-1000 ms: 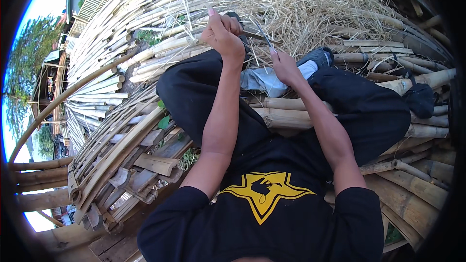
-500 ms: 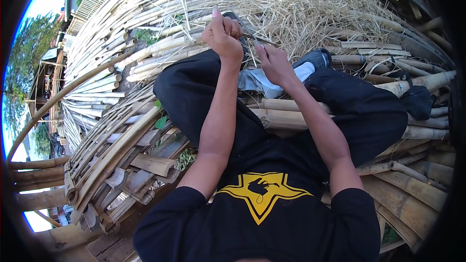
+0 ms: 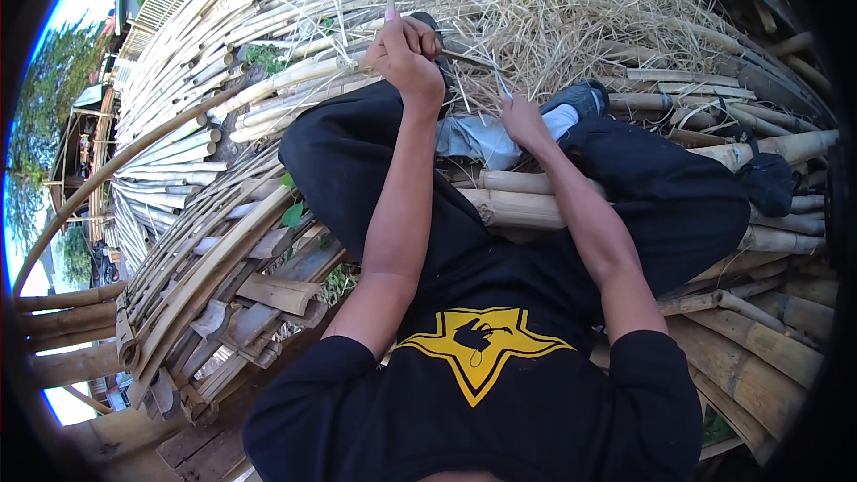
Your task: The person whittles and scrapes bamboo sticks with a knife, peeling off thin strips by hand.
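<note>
My left hand [image 3: 406, 55] is closed in a fist with the thumb up, above my bent left knee. From it a thin bamboo strip [image 3: 466, 57] runs out to the right. My right hand [image 3: 525, 122], lower and to the right, is wrapped round a knife whose handle is hidden in the fingers. The knife's narrow blade [image 3: 503, 83] points up and away, close to the far end of the strip; whether they touch I cannot tell. A grey cloth [image 3: 478, 136] lies just below, between my legs.
Pale shavings [image 3: 580, 22] are heaped ahead. Rows of bamboo poles [image 3: 303, 45] spread to the far left, with split bamboo pieces [image 3: 281, 292] stacked nearer. Thick bamboo [image 3: 518, 209] lies between my thighs. A dark shoe [image 3: 587, 100] is beside the right hand.
My right hand has drawn back toward me and slightly right, away from the left hand, with the knife. More of the strip and blade shows. My left hand has shifted slightly left.
</note>
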Demonstrator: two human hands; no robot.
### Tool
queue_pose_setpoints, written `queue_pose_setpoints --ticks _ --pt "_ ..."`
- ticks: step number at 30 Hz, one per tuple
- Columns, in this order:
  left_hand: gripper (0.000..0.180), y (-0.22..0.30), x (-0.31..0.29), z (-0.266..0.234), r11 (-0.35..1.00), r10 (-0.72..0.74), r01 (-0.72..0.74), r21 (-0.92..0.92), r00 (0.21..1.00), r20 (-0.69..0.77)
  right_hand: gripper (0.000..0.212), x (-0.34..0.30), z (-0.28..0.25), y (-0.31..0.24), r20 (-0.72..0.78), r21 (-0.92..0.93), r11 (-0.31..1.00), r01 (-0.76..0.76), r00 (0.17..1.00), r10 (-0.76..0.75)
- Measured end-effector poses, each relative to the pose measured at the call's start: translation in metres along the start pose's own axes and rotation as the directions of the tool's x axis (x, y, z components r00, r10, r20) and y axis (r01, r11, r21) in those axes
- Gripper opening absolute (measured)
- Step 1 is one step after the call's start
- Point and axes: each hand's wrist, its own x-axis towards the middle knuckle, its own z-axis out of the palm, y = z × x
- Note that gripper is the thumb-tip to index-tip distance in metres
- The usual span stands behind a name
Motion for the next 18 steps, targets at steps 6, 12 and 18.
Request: queue_pose_setpoints --ticks 6,12,18 --pt "0.043 0.003 0.0 -0.009 1.0 0.003 -0.004 0.022 0.999 0.038 0.047 -0.003 -0.022 -0.1 0.087 0.033 0.999 -0.032 0.996 0.029" --pt "0.041 0.005 0.004 -0.016 0.996 -0.081 0.082 -0.034 0.996 0.035 0.049 -0.002 -0.018 -0.048 0.109 -0.081 0.992 -0.098 0.988 0.107" --pt "0.039 0.003 0.001 -0.015 0.999 0.001 -0.001 0.039 1.0 0.02 0.05 -0.014 -0.036 -0.127 0.148 0.122 0.983 0.14 0.976 -0.157"
